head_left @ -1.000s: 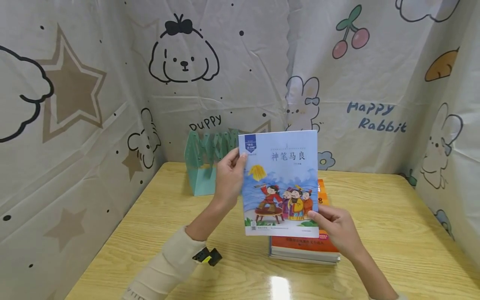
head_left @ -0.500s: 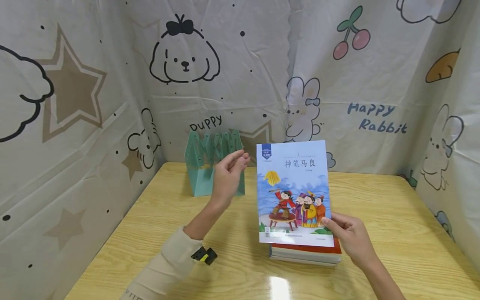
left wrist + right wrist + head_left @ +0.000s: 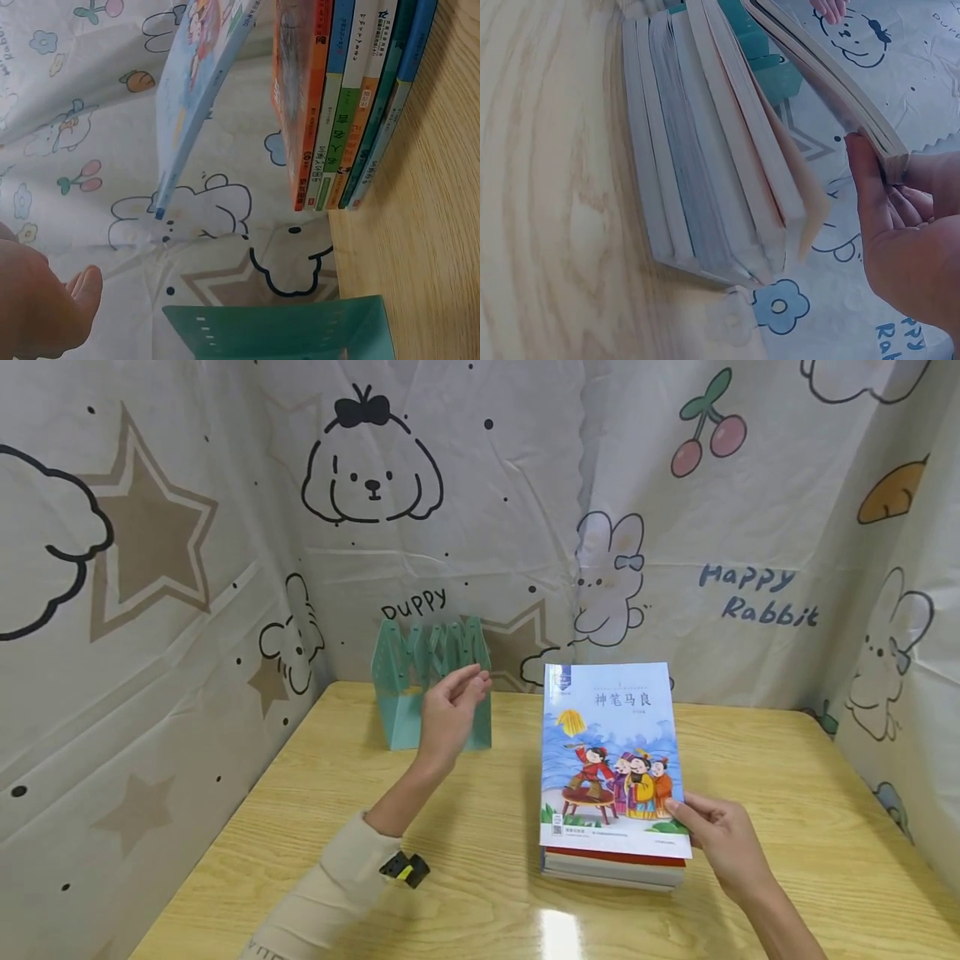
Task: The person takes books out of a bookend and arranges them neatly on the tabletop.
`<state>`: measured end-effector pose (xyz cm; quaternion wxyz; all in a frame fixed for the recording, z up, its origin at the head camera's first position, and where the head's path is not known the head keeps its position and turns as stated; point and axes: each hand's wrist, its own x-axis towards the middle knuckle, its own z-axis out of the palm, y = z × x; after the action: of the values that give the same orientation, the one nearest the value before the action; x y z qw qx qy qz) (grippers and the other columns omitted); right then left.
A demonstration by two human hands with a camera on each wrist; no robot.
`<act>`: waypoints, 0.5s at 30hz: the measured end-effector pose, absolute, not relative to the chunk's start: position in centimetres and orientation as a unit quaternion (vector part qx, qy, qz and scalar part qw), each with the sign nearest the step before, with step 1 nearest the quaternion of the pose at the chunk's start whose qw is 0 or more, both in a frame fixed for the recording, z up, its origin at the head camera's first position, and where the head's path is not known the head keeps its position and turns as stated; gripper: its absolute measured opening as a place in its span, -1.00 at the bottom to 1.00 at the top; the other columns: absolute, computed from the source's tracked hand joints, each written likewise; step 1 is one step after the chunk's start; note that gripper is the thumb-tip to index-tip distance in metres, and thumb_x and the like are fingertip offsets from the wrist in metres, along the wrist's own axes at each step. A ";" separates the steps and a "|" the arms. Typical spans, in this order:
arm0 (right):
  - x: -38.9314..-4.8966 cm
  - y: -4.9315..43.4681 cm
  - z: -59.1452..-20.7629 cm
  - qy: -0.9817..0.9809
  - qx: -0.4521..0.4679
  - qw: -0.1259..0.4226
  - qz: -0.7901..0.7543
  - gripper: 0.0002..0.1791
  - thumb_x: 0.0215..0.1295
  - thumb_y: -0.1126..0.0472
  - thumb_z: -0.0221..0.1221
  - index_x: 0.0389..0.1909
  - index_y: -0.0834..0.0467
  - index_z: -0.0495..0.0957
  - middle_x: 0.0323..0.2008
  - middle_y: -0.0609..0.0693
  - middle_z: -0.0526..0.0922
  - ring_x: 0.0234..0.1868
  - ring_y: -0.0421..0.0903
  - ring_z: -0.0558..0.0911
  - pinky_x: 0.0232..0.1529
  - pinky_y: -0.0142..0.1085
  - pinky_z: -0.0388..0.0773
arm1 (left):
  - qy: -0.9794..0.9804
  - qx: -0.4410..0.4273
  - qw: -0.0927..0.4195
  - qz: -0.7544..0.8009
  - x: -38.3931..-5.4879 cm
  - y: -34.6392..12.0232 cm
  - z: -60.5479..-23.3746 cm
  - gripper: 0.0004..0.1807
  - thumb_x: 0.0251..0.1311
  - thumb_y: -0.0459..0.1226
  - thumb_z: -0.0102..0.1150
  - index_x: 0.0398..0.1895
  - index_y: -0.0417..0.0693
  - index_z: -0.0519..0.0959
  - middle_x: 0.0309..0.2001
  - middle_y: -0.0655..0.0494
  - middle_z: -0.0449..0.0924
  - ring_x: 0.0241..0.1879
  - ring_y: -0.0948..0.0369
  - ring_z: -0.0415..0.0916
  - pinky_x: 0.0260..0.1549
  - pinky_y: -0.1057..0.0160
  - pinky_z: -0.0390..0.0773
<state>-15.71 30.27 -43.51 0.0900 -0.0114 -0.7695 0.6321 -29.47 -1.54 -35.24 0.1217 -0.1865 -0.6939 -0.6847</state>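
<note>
A thin blue picture book (image 3: pixel 611 760) with costumed figures on its cover is held by my right hand (image 3: pixel 720 843), thumb on the cover and fingers beneath at the lower right edge. The book is tilted above a stack of books (image 3: pixel 345 105), apart from it in both wrist views. In the head view it hides most of the stack's top. My left hand (image 3: pixel 452 714) is raised with bent, relaxed fingers and holds nothing. It overlaps the green book stand (image 3: pixel 401 718) in the head view; in the left wrist view the left hand (image 3: pixel 49 300) is at the lower left.
The wooden table (image 3: pixel 315 827) bears the stack right of centre and the stand at the back left. A printed cloth (image 3: pixel 510 468) hangs behind the table and along both sides.
The left hand has let go of the book's left edge and stays near the stand. The right hand has moved the book right and down, over the stack.
</note>
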 end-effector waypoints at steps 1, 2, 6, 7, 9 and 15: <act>-15.7 30.3 -43.6 -0.767 -0.017 0.083 0.636 -0.51 0.52 0.24 0.10 0.22 0.59 0.37 0.11 0.47 0.52 -0.17 -0.26 0.70 -0.21 -0.27 0.67 | -0.694 -0.186 0.121 -0.685 -29.5 -1.6 -35.3 -0.61 0.49 -0.32 0.03 0.26 -0.37 0.46 0.12 -0.19 0.59 0.11 0.03 0.57 0.04 0.28 0.55; -15.7 30.4 -43.7 -0.764 -0.023 0.077 0.640 -0.50 0.52 0.25 0.09 0.23 0.59 0.35 0.13 0.51 0.48 -0.17 -0.26 0.70 -0.21 -0.27 0.67 | -0.694 -0.187 0.120 -0.685 -29.6 -1.7 -35.4 -0.61 0.49 -0.33 0.03 0.27 -0.38 0.45 0.13 -0.21 0.58 0.12 0.02 0.57 0.04 0.28 0.54; -15.8 30.5 -44.1 -0.759 -0.046 0.058 0.647 -0.50 0.52 0.25 0.09 0.24 0.60 0.34 0.17 0.52 0.44 -0.18 -0.28 0.69 -0.20 -0.27 0.67 | -0.694 -0.183 0.116 -0.687 -29.8 -1.8 -35.6 -0.60 0.49 -0.33 0.04 0.28 -0.39 0.44 0.15 -0.24 0.56 0.14 0.01 0.56 0.06 0.27 0.53; -15.9 30.6 -44.2 -0.758 -0.053 0.054 0.648 -0.49 0.52 0.25 0.09 0.24 0.60 0.33 0.17 0.52 0.45 -0.19 -0.28 0.69 -0.20 -0.27 0.67 | -0.695 -0.180 0.115 -0.686 -29.8 -1.9 -35.7 -0.60 0.49 -0.33 0.04 0.28 -0.39 0.44 0.16 -0.25 0.55 0.14 0.00 0.55 0.06 0.27 0.53; -15.9 30.7 -44.4 -0.755 -0.065 0.046 0.651 -0.49 0.52 0.25 0.09 0.25 0.59 0.33 0.16 0.48 0.48 -0.21 -0.27 0.70 -0.20 -0.28 0.67 | -0.699 -0.173 0.113 -0.684 -29.9 -1.9 -35.8 -0.60 0.49 -0.34 0.03 0.29 -0.38 0.43 0.17 -0.26 0.55 0.14 -0.01 0.55 0.06 0.26 0.53; -16.0 30.9 -44.8 -0.752 -0.088 0.023 0.653 -0.49 0.53 0.25 0.07 0.27 0.57 0.32 0.17 0.46 0.49 -0.21 -0.25 0.70 -0.20 -0.27 0.67 | -0.711 -0.165 0.109 -0.675 -29.0 -1.9 -35.0 -0.61 0.48 -0.40 0.00 0.28 -0.45 0.42 0.16 -0.28 0.55 0.15 -0.06 0.54 0.07 0.22 0.53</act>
<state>-16.00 30.90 -44.84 0.0232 -0.0877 -0.7521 0.6528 -28.97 -1.95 -35.00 0.1094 -0.1650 -0.7112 -0.6746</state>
